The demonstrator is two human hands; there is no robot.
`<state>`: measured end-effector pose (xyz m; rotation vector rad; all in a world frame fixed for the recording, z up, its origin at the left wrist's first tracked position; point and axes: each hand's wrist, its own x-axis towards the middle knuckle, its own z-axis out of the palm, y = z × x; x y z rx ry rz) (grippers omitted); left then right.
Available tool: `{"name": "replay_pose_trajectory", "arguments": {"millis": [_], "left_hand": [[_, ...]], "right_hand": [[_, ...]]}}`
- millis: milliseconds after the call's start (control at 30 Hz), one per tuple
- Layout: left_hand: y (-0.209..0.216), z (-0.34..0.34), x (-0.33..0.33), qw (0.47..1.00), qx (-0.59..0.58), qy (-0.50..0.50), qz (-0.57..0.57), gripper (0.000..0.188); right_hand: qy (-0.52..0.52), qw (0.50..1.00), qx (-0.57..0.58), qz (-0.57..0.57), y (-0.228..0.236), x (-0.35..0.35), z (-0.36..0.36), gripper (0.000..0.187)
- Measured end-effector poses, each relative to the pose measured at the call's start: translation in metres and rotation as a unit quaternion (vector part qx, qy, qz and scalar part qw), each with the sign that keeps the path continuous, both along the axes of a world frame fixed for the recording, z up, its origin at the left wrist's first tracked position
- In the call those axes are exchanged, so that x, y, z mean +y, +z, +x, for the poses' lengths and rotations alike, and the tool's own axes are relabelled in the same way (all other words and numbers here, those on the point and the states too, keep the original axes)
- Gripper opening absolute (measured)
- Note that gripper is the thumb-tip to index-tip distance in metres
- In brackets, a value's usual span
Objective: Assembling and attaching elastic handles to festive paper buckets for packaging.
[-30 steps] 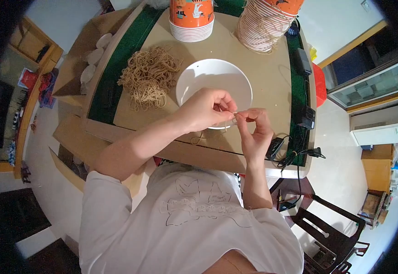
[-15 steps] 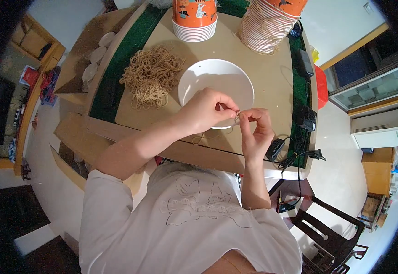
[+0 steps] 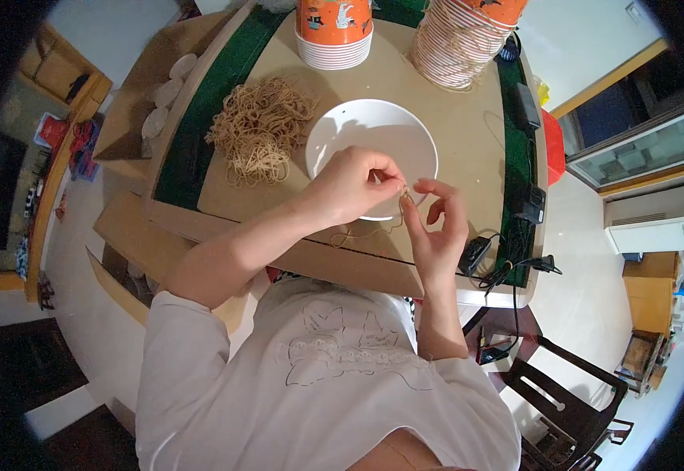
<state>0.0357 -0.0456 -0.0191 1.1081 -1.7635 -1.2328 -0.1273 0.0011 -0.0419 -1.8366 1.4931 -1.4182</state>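
Note:
My left hand (image 3: pixel 362 184) is closed in a pinch on a thin tan string (image 3: pixel 381 230), above the near rim of a round white bowl (image 3: pixel 348 129). From the fingertips the string hangs down and trails along the table's near side in a loose loop. My right hand (image 3: pixel 438 220) is just to the right, its thumb tip beside the string. Its index finger is lifted apart from the thumb. Left of the bowl lies a tangled heap of the same tan string (image 3: pixel 259 129).
Orange paper tubs stand in a stack (image 3: pixel 334 35) behind the bowl. A second, leaning stack (image 3: pixel 456 47) at the back right has string around it. Black adapters and cables (image 3: pixel 503 271) line the table's right edge. Open cardboard boxes (image 3: pixel 126 129) stand at the left.
My right hand's fingers have spread from a pinch, with the index finger moving off the thumb. The left hand keeps its pinch and has shifted slightly left.

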Motion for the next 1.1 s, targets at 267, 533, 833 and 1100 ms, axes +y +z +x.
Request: {"name": "replay_pose_trajectory", "arguments": {"millis": [267, 533, 833, 1100], "left_hand": [[0.002, -0.001, 0.0, 1.0, 0.002, -0.001, 0.013, 0.013], [-0.002, -0.002, -0.001, 1.0, 0.026, 0.009, 0.01, 0.015], [-0.008, 0.0, -0.005, 0.999, 0.028, 0.021, -0.009, 0.015], [-0.005, -0.002, -0.004, 1.0, 0.018, 0.013, -0.002, 0.015]], "right_hand": [[0.019, 0.996, -0.057, 0.06, 0.003, -0.002, 0.002, 0.025], [0.017, 0.996, -0.06, 0.056, -0.001, -0.004, 0.004, 0.012], [0.018, 0.995, -0.083, 0.051, -0.004, -0.005, 0.007, 0.01], [0.007, 0.992, -0.105, 0.071, -0.001, -0.005, 0.011, 0.006]]}}
